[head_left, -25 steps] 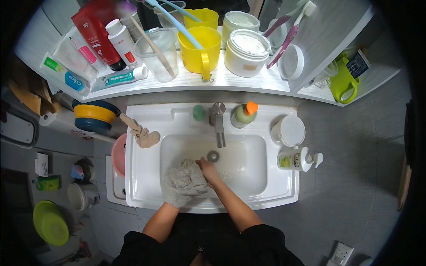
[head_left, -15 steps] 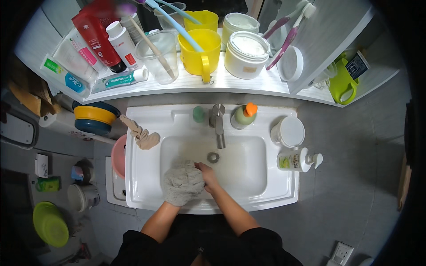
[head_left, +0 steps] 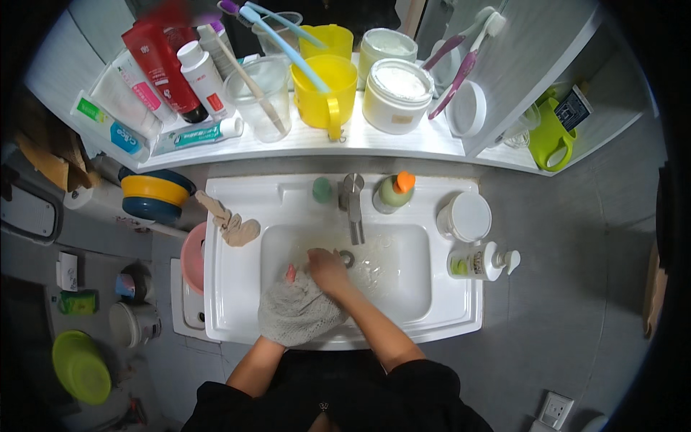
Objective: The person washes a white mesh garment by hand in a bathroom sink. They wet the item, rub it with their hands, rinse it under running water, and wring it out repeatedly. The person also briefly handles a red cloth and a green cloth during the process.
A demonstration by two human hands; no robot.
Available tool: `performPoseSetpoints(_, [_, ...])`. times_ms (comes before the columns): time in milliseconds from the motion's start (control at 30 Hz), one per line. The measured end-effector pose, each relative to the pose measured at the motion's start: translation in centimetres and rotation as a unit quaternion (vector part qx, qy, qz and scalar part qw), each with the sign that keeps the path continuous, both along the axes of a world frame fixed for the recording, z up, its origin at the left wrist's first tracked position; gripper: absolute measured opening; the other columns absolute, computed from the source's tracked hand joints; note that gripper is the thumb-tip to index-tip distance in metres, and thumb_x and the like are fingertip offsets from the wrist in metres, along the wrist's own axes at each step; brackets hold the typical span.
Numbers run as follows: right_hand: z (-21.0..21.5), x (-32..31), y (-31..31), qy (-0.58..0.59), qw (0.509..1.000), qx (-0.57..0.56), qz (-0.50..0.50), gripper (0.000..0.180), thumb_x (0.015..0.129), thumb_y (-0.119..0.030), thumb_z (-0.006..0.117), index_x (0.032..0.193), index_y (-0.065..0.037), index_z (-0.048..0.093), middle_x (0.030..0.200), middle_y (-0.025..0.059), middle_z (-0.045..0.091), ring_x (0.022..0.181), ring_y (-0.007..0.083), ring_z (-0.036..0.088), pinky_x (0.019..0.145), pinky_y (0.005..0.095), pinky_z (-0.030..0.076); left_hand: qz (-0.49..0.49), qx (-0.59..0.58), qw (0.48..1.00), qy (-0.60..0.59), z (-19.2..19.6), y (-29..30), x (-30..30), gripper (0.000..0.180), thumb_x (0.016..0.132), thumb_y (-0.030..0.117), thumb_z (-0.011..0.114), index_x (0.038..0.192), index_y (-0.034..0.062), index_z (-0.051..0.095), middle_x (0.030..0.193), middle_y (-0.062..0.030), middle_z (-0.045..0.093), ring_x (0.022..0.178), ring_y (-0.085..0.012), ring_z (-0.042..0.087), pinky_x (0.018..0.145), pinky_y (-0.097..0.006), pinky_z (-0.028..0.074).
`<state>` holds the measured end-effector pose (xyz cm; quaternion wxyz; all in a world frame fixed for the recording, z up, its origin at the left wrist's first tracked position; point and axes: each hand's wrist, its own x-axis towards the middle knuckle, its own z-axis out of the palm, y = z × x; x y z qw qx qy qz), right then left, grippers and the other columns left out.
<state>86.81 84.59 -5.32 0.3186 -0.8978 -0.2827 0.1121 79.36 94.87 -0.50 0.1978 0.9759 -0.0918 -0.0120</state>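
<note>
Both hands are working together over the near left part of the white sink (head_left: 237, 288): the right hand (head_left: 325, 268) is curling its fingers closed onto the upper edge of a grey knitted cloth (head_left: 296, 311), and the left hand is lying buried under that same cloth, so whether its fingers are spread or clenched cannot be told. A small pinkish-red bit is peeking out at the cloth's eleven o'clock. At one o'clock from the right hand the drain (head_left: 348, 256) is sitting open just beside the knuckles, and straight past it at twelve o'clock the metal tap (head_left: 353, 205) is reaching over the basin. My judgement is that the soaked cloth is hanging close to the near rim, so water could be dripping over the front edge onto dark clothing below. A loose corner could also be drifting into the drain. At one o'clock a green bottle with an orange cap (head_left: 394, 191) is standing beside the tap, and at three o'clock a pump bottle (head_left: 479, 261) is lying on the sink's ledge; a wide elbow swing could be knocking either one. At ten o'clock a beige rag (head_left: 230, 225) is draping over the left rim, near enough to be dragged in.
</note>
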Motion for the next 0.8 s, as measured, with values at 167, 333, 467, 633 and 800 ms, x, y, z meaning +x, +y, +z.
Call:
performPoseSetpoints(167, [-0.3, -1.4, 0.1, -0.084, 0.986, 0.144, 0.002, 0.023, 0.082, -0.016, 0.043, 0.093, -0.003, 0.058, 0.094, 0.0149, 0.057, 0.093, 0.0335, 0.052, 0.082, 0.0397, 0.04, 0.059, -0.024, 0.995, 0.077, 1.2, 0.9, -0.4, 0.044, 0.083, 0.029, 0.05, 0.121, 0.0081, 0.043, 0.114, -0.0062, 0.051, 0.107, -0.0205, 0.046, 0.095, -0.031, 0.032])
performPoseSetpoints(333, [-9.7, 0.7, -4.4, 0.024, 0.99, 0.107, -0.094, 0.017, 0.082, -0.019, 0.049, 0.087, -0.004, 0.056, 0.08, 0.012, 0.058, 0.077, 0.0283, 0.056, 0.065, 0.0371, 0.045, 0.173, -0.168, 0.96, 0.145, -0.7, 2.3, -0.9, 0.052, 0.076, 0.026, 0.059, 0.122, 0.0067, 0.042, 0.108, -0.0098, 0.054, 0.1, -0.0219, 0.051, 0.088, -0.031, 0.039])
performPoseSetpoints(467, [-8.2, -0.2, -8.8, 0.54, 0.621, 0.388, -0.416, 0.012, 0.083, -0.014, 0.047, 0.086, -0.005, 0.054, 0.071, 0.006, 0.054, 0.06, 0.0161, 0.053, 0.047, 0.0279, 0.042, 0.043, -0.187, 0.981, -0.014, 3.8, 3.0, -1.4, 0.046, 0.077, 0.025, 0.056, 0.119, 0.0062, 0.047, 0.107, -0.0112, 0.055, 0.096, -0.0229, 0.053, 0.082, -0.032, 0.043])
performPoseSetpoints(633, [-13.7, -2.6, -14.4, 0.443, 0.816, 0.152, -0.339, 0.013, 0.084, -0.012, 0.046, 0.089, -0.003, 0.053, 0.071, 0.0055, 0.055, 0.053, 0.0132, 0.051, 0.042, 0.0251, 0.041, -0.009, -0.109, 0.99, 0.086, -4.6, 4.2, -0.3, 0.034, 0.079, 0.03, 0.052, 0.105, 0.0093, 0.057, 0.1, -0.0104, 0.057, 0.087, -0.0259, 0.056, 0.076, -0.034, 0.045])
performPoseSetpoints(800, [-1.2, -2.8, -15.4, 0.455, 0.818, 0.183, -0.3, 0.015, 0.088, -0.018, 0.047, 0.092, -0.005, 0.05, 0.083, 0.0033, 0.057, 0.064, 0.0089, 0.053, 0.053, 0.0209, 0.043, -0.093, 0.129, 0.975, 0.158, 0.2, 1.8, 1.1, 0.037, 0.078, 0.039, 0.05, 0.1, 0.0105, 0.058, 0.093, -0.0106, 0.06, 0.082, -0.0295, 0.057, 0.073, -0.037, 0.045])
